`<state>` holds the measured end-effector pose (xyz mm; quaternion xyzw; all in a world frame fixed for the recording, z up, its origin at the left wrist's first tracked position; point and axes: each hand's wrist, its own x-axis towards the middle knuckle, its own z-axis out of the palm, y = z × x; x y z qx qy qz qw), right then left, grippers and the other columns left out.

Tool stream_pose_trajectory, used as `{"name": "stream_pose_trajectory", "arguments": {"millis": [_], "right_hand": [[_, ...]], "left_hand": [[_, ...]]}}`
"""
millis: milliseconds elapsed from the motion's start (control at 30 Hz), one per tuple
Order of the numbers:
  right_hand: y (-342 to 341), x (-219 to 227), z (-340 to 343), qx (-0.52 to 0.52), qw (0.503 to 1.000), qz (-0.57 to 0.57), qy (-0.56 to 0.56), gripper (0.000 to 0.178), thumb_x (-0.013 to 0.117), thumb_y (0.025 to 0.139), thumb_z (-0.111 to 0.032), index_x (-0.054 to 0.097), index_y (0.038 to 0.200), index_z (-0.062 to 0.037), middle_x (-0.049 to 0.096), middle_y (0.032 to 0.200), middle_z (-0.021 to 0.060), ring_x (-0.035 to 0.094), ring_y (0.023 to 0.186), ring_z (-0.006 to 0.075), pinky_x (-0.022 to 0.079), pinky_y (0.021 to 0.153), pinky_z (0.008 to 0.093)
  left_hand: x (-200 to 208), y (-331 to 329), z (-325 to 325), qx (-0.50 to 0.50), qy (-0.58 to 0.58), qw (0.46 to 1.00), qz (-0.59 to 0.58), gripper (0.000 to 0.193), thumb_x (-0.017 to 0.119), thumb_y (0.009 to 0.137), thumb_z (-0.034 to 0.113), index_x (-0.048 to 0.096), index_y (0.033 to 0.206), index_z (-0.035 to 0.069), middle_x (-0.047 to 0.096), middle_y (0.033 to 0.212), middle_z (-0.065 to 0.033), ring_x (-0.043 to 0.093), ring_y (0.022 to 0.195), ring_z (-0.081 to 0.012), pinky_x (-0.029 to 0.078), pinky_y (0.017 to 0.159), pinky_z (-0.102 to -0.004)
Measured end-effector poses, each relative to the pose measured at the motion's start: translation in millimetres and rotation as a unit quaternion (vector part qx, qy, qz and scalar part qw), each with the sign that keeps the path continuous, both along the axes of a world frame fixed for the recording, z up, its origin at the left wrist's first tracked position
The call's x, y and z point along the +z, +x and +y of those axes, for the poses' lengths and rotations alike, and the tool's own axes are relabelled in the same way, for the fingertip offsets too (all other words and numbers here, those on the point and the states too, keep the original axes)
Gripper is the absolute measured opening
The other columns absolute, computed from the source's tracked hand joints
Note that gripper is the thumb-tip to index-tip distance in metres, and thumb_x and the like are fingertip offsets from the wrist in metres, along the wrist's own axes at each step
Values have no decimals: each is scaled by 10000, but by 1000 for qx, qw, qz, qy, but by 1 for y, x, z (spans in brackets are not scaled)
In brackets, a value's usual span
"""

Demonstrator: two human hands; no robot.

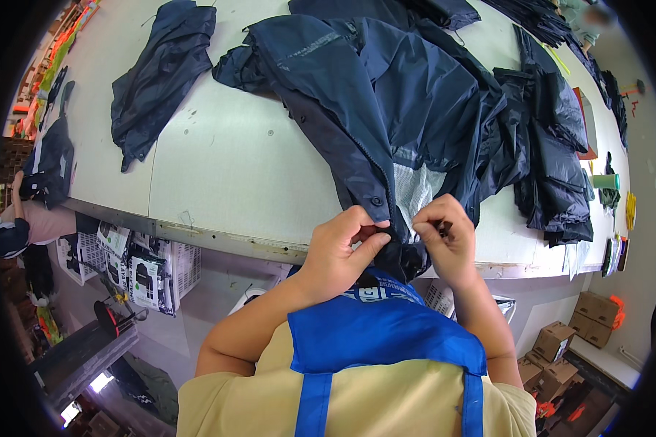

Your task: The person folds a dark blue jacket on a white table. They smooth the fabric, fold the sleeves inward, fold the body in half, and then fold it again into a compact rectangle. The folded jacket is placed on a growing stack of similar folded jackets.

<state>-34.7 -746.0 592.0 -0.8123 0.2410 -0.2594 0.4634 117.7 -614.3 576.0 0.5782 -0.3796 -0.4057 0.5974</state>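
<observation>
Jacket (430, 80), dk navy w/ wht mesh lining (413, 188), is lying rumpled; your L hand (340, 251) & R hand (450, 244) fingers (372, 247) are pinching it near zip (386, 186).

One large worktable (219, 160), pale top, worn front edge, above grey floor (211, 280); pale wall (645, 175) at far right. Lower right: brown cardboard boxes (554, 341), stacked, near a pale-topped bench (606, 362). Lower left: dark table (87, 355), with bright patches of light (100, 381) below it.
</observation>
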Motion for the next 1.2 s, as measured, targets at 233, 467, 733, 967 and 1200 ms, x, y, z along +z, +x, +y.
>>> {"name": "stream_pose_trajectory", "arguments": {"millis": [233, 467, 733, 967, 1200], "right_hand": [[-11, 22, -4, 23, 995, 25, 98, 365, 687, 754, -23, 553, 1093, -13, 533, 825, 72, 504, 677, 157, 428, 629, 294], [-3, 52, -4, 99, 971, 176, -129, 435, 696, 771, -78, 529, 1163, 9, 576, 839, 135, 584, 732, 304, 483, 683, 384], [-1, 51, -2, 122, 955, 201, -180, 404, 715, 770, -138, 558, 1120, -11, 609, 778, 110, 612, 707, 308, 494, 657, 395], [3, 46, 5, 103, 945, 157, -267, 353, 725, 750, -127, 591, 1058, -16, 620, 792, 111, 615, 701, 297, 500, 642, 383], [-8, 30, 1, 16, 990, 104, 90, 347, 687, 825, -69, 565, 1129, 44, 668, 898, 101, 643, 784, 183, 494, 686, 300]], "left_hand": [[0, 0, -3, -8, -9, 999, 35, 273, 675, 838, -5, 602, 1101, 7, 630, 855, -68, 608, 757, -97, 504, 690, -243], [1, 2, -2, -24, 21, 999, 44, 371, 668, 834, -42, 571, 1190, -9, 607, 902, -51, 583, 813, -82, 490, 711, -235], [3, 3, -2, -34, 22, 999, 7, 387, 670, 829, -54, 570, 1202, -32, 596, 922, -44, 585, 841, -82, 485, 740, -238], [2, 3, -1, -29, 25, 999, 14, 376, 677, 825, -50, 577, 1187, -35, 597, 919, -44, 586, 834, -84, 486, 732, -240], [1, 4, 1, -40, 55, 987, 143, 423, 671, 835, -48, 524, 1229, -4, 599, 930, -46, 587, 863, -86, 487, 759, -234]]}}
